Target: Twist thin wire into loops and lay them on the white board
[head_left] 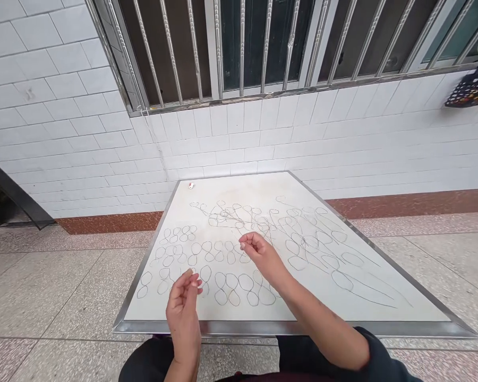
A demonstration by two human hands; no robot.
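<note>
Your left hand [183,300] rises over the worktop's near edge, left of its middle, fingers loosely curled with the thumb close to them; whether they pinch anything you cannot tell from here. Your right hand [263,257] reaches in across the near edge to about the middle of the worktop [239,185], knuckles bent, thumb and fingertips drawn together; any wire between them is too fine to make out. Double-looped wires [221,289] lie in rows toward the left edge, and long-tailed wires [374,300] spread toward the right edge. A metal rim [239,328] borders the worktop; beyond the far edge stands the tiled wall [239,140], while floor [79,286] runs past both side edges. The round mark [191,185] at the far left corner is too small to read.
</note>
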